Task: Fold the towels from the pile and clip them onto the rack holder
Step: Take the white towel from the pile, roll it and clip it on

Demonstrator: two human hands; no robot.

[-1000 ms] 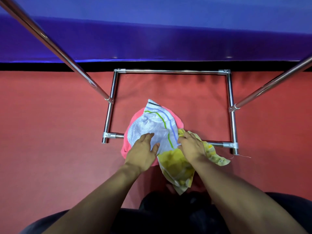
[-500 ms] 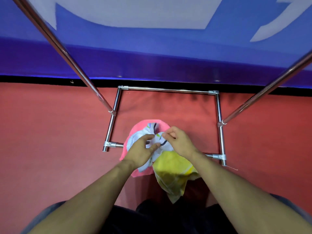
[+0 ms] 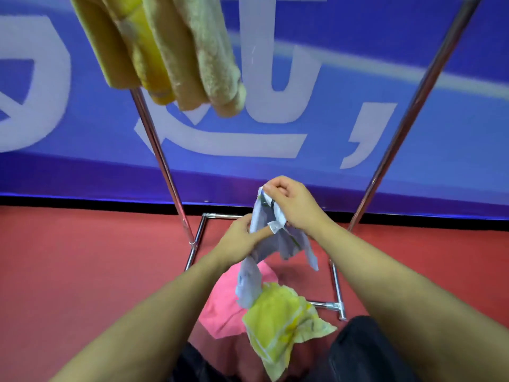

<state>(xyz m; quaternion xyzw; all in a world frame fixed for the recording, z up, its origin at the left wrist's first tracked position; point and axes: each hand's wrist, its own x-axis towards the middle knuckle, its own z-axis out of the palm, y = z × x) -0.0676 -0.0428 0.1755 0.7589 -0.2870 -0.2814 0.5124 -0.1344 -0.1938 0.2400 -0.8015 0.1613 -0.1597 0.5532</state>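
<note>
A white towel with coloured stripes [image 3: 286, 241] hangs in the air between both hands, crumpled, its lower end trailing down to the pile. My right hand [image 3: 292, 205] pinches its top corner, highest in view. My left hand [image 3: 242, 235] grips an edge lower and to the left. On the red floor below lie a pink towel [image 3: 225, 304] and a yellow-green towel [image 3: 278, 323]. The chrome rack [image 3: 165, 166] stands ahead, with several folded yellow and beige towels [image 3: 170, 51] hanging at the top left.
A blue banner wall with white lettering [image 3: 275, 119] rises behind the rack. The rack's right upright [image 3: 407, 125] slants up on the right; its base frame [image 3: 336, 304] rests on the red floor [image 3: 82, 271]. My dark-clothed knees [image 3: 366, 351] fill the bottom edge.
Both hands lifted the striped towel up off the pile. The view tilted upward, bringing the hanging towels into sight at the top.
</note>
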